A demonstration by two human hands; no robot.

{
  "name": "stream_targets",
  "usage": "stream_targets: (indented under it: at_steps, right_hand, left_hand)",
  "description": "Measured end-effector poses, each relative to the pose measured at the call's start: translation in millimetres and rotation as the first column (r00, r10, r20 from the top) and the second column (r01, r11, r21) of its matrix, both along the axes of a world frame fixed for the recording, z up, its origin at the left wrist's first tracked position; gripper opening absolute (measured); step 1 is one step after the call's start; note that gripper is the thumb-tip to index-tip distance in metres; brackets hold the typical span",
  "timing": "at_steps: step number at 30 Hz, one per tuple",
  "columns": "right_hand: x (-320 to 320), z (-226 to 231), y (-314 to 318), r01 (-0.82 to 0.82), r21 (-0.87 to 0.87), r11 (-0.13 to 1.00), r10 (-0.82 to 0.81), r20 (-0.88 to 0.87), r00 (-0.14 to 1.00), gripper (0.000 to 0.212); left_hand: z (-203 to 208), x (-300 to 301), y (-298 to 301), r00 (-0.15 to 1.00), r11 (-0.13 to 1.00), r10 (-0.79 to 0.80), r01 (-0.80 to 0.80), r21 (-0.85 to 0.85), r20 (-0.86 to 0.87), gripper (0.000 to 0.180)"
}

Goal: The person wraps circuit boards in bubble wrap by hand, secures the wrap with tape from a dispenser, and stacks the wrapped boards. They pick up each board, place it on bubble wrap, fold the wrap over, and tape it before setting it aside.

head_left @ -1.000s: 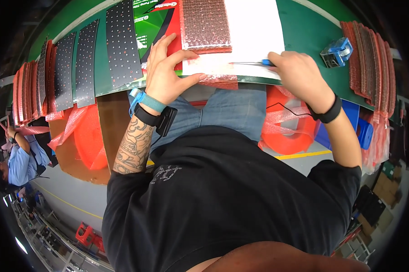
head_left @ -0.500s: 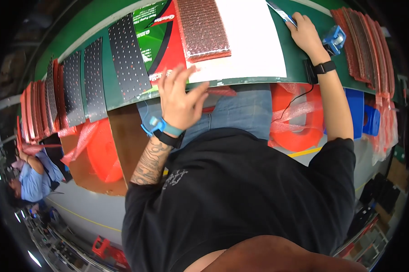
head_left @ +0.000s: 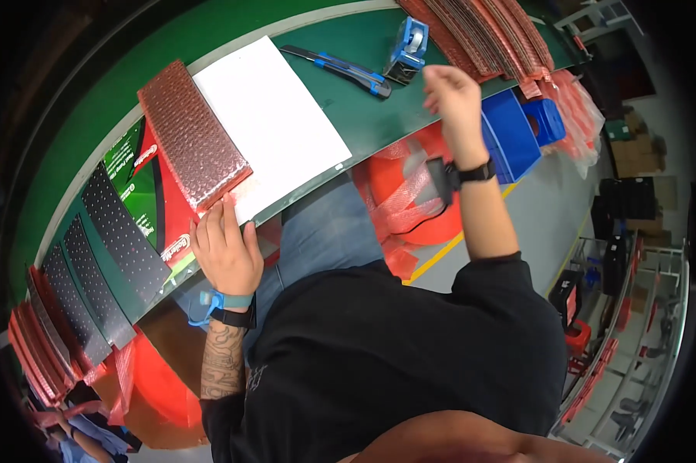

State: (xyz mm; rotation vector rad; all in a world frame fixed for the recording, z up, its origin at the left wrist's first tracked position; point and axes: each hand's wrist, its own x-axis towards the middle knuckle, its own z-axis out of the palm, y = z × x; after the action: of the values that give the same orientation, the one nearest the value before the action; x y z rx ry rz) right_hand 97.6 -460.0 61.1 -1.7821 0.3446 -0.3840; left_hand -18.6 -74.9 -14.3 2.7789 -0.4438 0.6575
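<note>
My left hand [head_left: 230, 251] lies at the near edge of the bench with fingers stretched out, their tips at the near end of a bundle in red bubble wrap [head_left: 195, 135]. That bundle lies across a white sheet [head_left: 274, 119] and a red and green printed sheet [head_left: 153, 189]. My right hand [head_left: 453, 100] hovers over the bench's front edge, fingers loosely curled, with nothing visible in it. Closest to it is a blue tape dispenser [head_left: 409, 48]. A blue and black utility knife [head_left: 344, 69], blade out, lies left of the dispenser on the green bench top [head_left: 363, 116].
Wrapped bundles [head_left: 479, 35] stand at the far right, and more [head_left: 43, 339] at the left. Black perforated panels [head_left: 124, 224] lie left of the printed sheet. Red bubble-wrap rolls [head_left: 421, 193] and a blue bin [head_left: 510, 135] sit below the bench. Another person [head_left: 93, 440] is at lower left.
My right hand has let go of the utility knife, now lying on the bench, and drawn back toward the front edge. My left hand has come down to the wrapped bundle. The view has turned right.
</note>
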Motion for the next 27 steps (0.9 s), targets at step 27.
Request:
stream_targets:
  at_steps: [27]
  right_hand:
    - [39.0,-38.4,-21.5,0.138,-0.590,0.796,-0.213,-0.059,0.975,0.054]
  left_hand:
    - [11.0,14.7,6.4,0.998,0.997,-0.057,0.058,-0.057,0.016,0.033]
